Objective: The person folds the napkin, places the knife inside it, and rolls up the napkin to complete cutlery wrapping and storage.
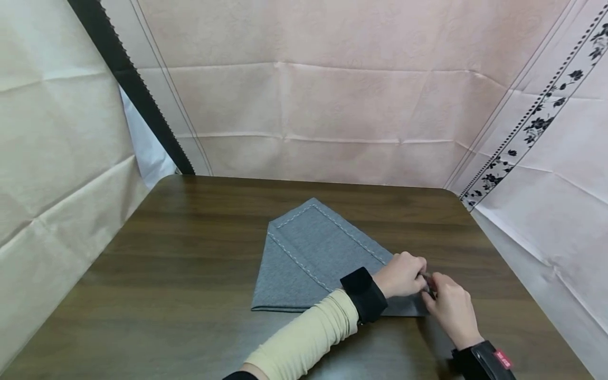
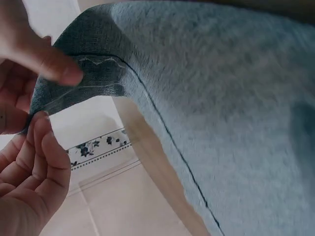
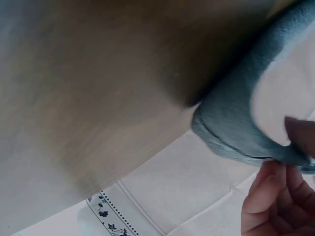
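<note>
A folded grey-blue cloth (image 1: 304, 253) with pale dashed stitching lies on the table, one corner pointing toward the far edge. At its right end my left hand (image 1: 401, 275) pinches the edge, fingers bent. My right hand (image 1: 451, 306) grips the same end close beside it, thumb and fingers together. Between the hands a small dark bunched bit shows, too small to make out. In the left wrist view the cloth (image 2: 211, 98) is lifted in a curve, with a dark seam and a stitched hem. The right wrist view shows fingers (image 3: 270, 191) pinching the lifted cloth edge (image 3: 231, 123).
The brown wood-grain table (image 1: 142, 295) has rounded far corners. Behind it hangs a pale creased sheet (image 1: 332, 105). A black strip (image 1: 133, 79) slants at the left, and a floral band (image 1: 537, 126) slants at the right.
</note>
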Demonstrator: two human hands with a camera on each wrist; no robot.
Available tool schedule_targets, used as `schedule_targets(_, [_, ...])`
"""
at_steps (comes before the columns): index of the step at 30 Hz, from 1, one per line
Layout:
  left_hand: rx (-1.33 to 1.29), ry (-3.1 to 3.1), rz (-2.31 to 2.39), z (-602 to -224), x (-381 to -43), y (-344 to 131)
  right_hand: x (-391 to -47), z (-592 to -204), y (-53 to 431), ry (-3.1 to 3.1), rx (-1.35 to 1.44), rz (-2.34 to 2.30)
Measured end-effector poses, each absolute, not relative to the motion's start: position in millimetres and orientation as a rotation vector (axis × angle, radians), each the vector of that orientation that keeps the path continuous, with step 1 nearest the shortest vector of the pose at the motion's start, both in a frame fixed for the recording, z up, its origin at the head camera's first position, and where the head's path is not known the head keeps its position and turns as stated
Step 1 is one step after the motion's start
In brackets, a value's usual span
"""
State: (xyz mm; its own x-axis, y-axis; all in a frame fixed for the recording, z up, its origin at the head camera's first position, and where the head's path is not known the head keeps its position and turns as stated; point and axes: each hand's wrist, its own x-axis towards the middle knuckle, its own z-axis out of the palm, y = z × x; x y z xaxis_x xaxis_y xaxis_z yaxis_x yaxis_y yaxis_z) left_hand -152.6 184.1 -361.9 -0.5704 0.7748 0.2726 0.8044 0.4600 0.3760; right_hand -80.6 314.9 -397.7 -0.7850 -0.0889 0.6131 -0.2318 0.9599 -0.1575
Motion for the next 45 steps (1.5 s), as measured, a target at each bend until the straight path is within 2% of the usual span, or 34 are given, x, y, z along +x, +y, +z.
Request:
schedule_targets(11, [-1.457,-2.49,-0.871,-355.8,-157.7,142.8,-76.9,-401.2,312.6,-2.484,0.27,0.286])
schedule_targets(24, [-1.363,-2.367,-1.042,-338.5,-160.6,92.5,-81.6,-399.7,290.1,-2.485,0.334,0.31])
schedule_targets(45, [-1.283,-2.236,-1.136,-342.3,-159.7,13.0,-81.5,-399.3,259.2,-2.485,0.441,0.314])
